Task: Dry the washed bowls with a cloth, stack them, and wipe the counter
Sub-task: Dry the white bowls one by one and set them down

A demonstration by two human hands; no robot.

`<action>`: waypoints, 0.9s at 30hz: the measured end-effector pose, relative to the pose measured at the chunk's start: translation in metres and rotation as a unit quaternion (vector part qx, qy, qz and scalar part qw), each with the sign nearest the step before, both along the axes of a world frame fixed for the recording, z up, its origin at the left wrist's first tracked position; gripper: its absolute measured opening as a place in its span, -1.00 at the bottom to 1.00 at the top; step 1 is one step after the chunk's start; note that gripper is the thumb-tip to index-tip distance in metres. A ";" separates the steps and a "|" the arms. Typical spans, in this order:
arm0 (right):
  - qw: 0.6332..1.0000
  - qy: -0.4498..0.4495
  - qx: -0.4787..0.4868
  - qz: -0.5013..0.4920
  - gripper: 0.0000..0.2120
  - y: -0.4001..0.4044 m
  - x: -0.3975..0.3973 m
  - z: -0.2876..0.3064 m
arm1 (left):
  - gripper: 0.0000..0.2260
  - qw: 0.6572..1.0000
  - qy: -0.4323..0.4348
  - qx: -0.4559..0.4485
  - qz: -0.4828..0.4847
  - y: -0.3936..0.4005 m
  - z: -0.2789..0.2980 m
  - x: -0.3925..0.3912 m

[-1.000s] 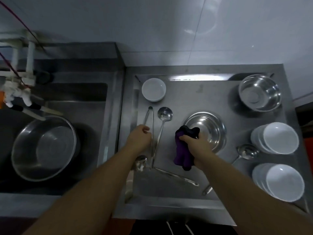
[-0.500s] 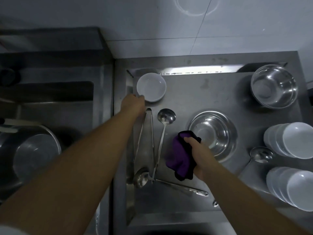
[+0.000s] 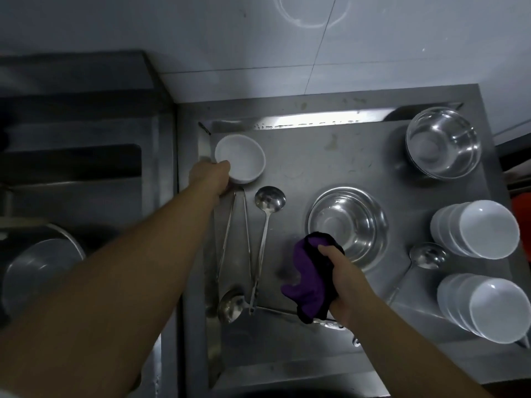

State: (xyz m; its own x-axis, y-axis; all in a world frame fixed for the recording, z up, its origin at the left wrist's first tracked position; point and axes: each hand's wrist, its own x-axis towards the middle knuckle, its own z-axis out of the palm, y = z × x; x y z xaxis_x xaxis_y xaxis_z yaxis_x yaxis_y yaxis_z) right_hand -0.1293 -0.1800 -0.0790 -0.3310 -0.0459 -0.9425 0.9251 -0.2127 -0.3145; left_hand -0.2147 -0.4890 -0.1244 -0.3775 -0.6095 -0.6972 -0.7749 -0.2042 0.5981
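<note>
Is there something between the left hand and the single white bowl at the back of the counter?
No. The left hand is already touching the near rim of the white bowl. The tongs lie nearer the person, below the hand.

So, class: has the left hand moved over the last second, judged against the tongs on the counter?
Yes. The left hand went from the tongs away towards the wall, and now grips the small white bowl.

The scene is dim and bluish. A bright strip of glare runs along the back edge of the steel desk (image 3: 330,168), and a pale ring of reflected light sits on the wall (image 3: 310,12). The sink (image 3: 71,173) lies in deep shadow. Straight edges bow outward from wide-angle distortion, and detail is soft throughout.
</note>
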 end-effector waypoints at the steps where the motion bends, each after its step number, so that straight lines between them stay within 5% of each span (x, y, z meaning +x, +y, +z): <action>1: 1.000 -0.001 -0.007 -0.002 -0.65 0.001 0.000 0.006 | -0.58 0.999 0.013 0.037 0.026 0.002 0.004 0.006; 7: 0.994 0.052 -0.087 0.045 -0.58 -0.003 -0.005 0.054 | -0.95 0.978 0.087 0.160 0.097 0.026 0.049 0.055; 10: 0.985 0.089 -0.108 0.098 -0.39 -0.006 -0.010 0.082 | -0.92 0.973 0.118 0.181 0.080 0.047 0.075 0.084; 15: 0.956 0.231 -0.004 0.180 -0.82 0.003 -0.010 0.134 | -0.81 0.953 0.155 0.247 0.078 0.099 0.119 0.132; 19: 0.862 0.402 0.101 0.292 -0.83 0.025 -0.007 0.177 | -0.78 0.930 0.200 0.298 0.075 0.156 0.169 0.162; 24: 0.657 0.590 0.190 0.429 -0.62 0.057 0.005 0.223 | -0.54 0.889 0.319 0.328 -0.032 0.220 0.231 0.188; 27: 0.609 0.650 0.183 0.417 -0.59 0.082 0.018 0.239 | -0.50 0.867 0.364 0.333 -0.072 0.242 0.256 0.202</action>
